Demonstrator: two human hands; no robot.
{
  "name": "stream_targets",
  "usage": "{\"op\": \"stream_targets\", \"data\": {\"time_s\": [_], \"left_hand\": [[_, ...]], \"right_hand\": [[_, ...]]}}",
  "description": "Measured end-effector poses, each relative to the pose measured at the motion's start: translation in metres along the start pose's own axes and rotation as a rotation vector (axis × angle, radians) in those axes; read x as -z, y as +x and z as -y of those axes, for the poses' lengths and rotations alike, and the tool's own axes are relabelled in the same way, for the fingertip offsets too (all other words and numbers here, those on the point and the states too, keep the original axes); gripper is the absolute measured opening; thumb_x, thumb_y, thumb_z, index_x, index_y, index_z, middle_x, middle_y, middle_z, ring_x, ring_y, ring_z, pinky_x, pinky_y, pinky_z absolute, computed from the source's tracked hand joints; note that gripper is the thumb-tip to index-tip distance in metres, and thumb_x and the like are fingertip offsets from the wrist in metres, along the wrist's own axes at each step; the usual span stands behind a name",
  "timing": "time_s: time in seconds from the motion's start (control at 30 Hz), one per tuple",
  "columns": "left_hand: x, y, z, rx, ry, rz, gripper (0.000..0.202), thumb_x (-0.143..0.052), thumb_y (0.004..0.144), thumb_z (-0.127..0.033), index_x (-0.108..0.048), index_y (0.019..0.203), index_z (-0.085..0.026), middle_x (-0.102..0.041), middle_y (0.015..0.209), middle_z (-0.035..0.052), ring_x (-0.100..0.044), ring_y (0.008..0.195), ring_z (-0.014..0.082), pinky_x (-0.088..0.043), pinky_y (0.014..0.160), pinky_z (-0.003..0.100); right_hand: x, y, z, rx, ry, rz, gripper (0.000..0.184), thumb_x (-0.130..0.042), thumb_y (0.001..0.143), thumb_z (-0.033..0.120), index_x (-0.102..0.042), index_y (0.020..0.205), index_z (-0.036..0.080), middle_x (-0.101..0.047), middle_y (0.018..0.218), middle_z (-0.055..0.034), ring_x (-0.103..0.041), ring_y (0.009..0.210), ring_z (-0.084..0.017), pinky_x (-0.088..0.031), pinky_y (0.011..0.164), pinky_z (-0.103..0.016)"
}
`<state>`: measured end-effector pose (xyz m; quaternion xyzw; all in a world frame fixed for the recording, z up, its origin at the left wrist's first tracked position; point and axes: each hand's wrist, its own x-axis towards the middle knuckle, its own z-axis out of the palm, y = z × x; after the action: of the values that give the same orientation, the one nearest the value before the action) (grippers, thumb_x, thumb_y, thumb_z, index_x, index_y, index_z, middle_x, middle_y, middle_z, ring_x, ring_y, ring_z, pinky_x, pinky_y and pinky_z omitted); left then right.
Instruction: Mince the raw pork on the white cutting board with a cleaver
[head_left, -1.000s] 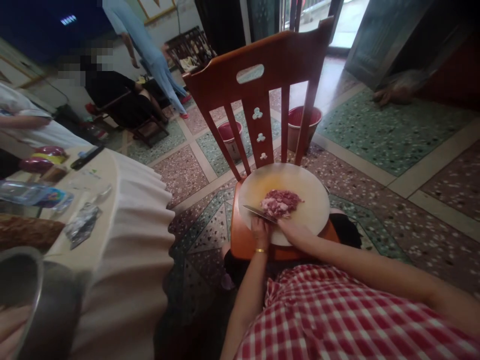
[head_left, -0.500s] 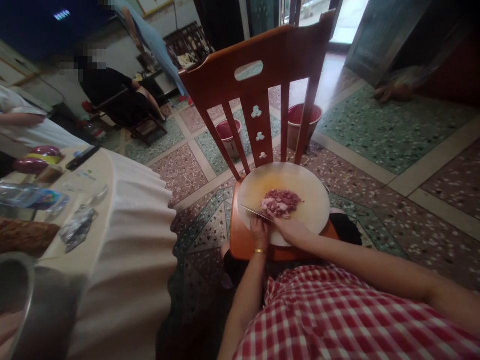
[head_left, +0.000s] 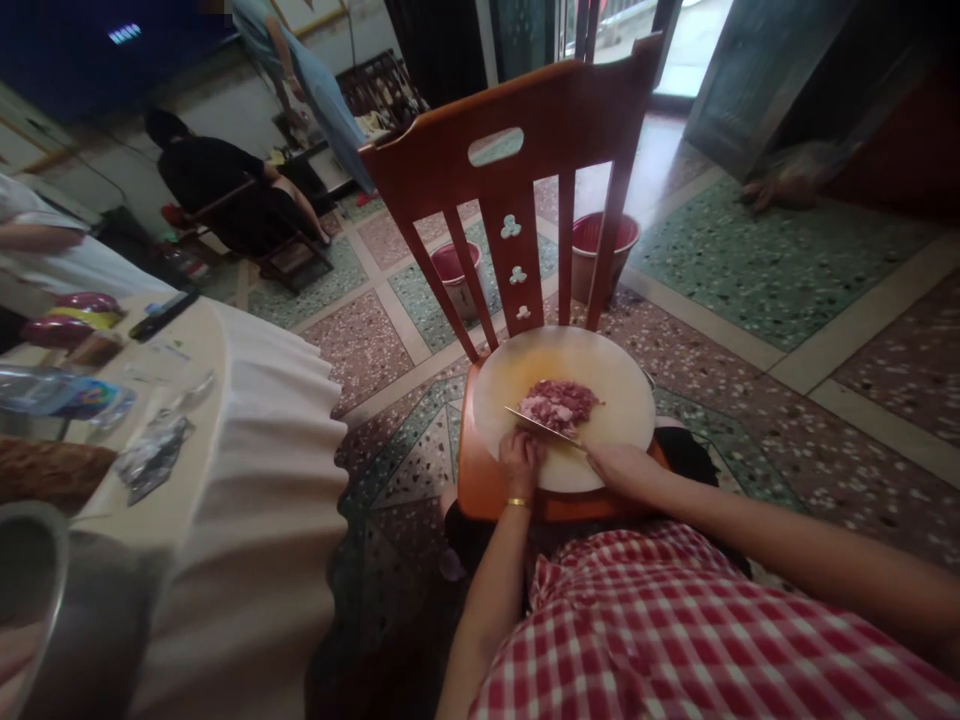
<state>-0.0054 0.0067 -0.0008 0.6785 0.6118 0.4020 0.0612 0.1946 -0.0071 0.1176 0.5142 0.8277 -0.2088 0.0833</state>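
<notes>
On the wooden chair (head_left: 474,470) lies a round pale cutting board (head_left: 626,400). A heap of chopped red and pink meat (head_left: 566,400) sits in its middle. My right hand (head_left: 619,470), on the near right of the board, is closed round the handle of a knife (head_left: 546,427). The blade points left and lies along the near side of the meat. My left hand (head_left: 520,460), with a gold band at the wrist, is close to the blade's near side. Its fingers are curled, and whatever is in them is hidden.
At left stands a table with a pale cloth (head_left: 255,400), bearing a plastic bottle (head_left: 52,392), a crumpled foil packet (head_left: 154,455) and a metal pot (head_left: 90,620). Two buckets (head_left: 459,275) stand behind the chair. Other people, one seated (head_left: 217,180), are farther back.
My right hand and the knife have moved right, away from my left hand. The blade lies farther right along the meat. My left hand has stayed nearly in place.
</notes>
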Motion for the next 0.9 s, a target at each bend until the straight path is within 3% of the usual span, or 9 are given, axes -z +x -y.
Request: {"op": "stream_targets", "data": {"time_s": [0.2,0.43,0.53,0.63,0.8,0.9], "left_hand": [[-0.002,-0.003,0.004,0.035,0.043,0.003,0.022,-0.040,0.079,-0.014,-0.054,0.095,-0.014,-0.055,0.087,0.0102,-0.047,0.088,0.0199,-0.041,0.077,0.034],[-0.001,-0.002,0.003,0.025,0.074,0.015,0.014,-0.041,0.079,-0.016,-0.055,0.081,-0.015,-0.053,0.078,0.0076,-0.047,0.082,0.0185,-0.041,0.074,0.032],[0.001,-0.001,0.001,0.013,0.050,0.029,0.016,-0.042,0.078,-0.014,-0.055,0.087,-0.015,-0.055,0.087,0.0091,-0.048,0.090,0.0187,-0.042,0.079,0.033],[0.004,0.003,-0.002,0.027,-0.005,0.052,0.021,-0.042,0.076,-0.011,-0.055,0.091,-0.016,-0.055,0.100,0.0096,-0.047,0.099,0.0192,-0.041,0.085,0.036],[0.016,0.018,-0.012,0.033,-0.160,0.207,0.032,-0.037,0.073,-0.004,-0.053,0.098,-0.017,-0.056,0.102,0.0079,-0.048,0.102,0.0169,-0.040,0.089,0.035],[0.024,0.021,-0.023,0.147,-0.091,0.116,0.027,-0.042,0.077,-0.016,-0.051,0.103,-0.016,-0.054,0.103,0.0094,-0.049,0.099,0.0179,-0.040,0.089,0.035]], "right_hand": [[0.001,0.019,0.017,0.084,0.031,-0.029,0.034,-0.035,0.089,0.015,-0.036,0.123,0.014,-0.061,0.087,-0.0104,-0.059,0.078,-0.024,-0.042,0.065,-0.029],[0.003,0.079,0.053,0.114,0.028,-0.069,0.025,-0.032,0.090,0.014,-0.047,0.110,0.010,-0.059,0.091,-0.0156,-0.057,0.083,-0.023,-0.040,0.074,-0.030],[0.002,0.066,0.042,0.101,0.043,-0.058,0.023,-0.035,0.089,0.014,-0.047,0.108,0.011,-0.060,0.092,-0.0143,-0.057,0.082,-0.022,-0.040,0.073,-0.028],[-0.004,0.034,0.010,0.037,0.050,-0.028,0.025,-0.037,0.089,0.017,-0.045,0.112,0.012,-0.061,0.089,-0.0120,-0.059,0.077,-0.022,-0.042,0.067,-0.028],[-0.010,0.004,-0.024,-0.054,0.052,-0.008,0.024,-0.036,0.090,0.019,-0.047,0.109,0.012,-0.061,0.089,-0.0124,-0.058,0.083,-0.023,-0.041,0.070,-0.029],[-0.012,0.006,-0.021,-0.074,0.067,-0.007,0.028,-0.036,0.091,0.020,-0.043,0.117,0.012,-0.061,0.090,-0.0122,-0.058,0.083,-0.023,-0.042,0.069,-0.029]]}}
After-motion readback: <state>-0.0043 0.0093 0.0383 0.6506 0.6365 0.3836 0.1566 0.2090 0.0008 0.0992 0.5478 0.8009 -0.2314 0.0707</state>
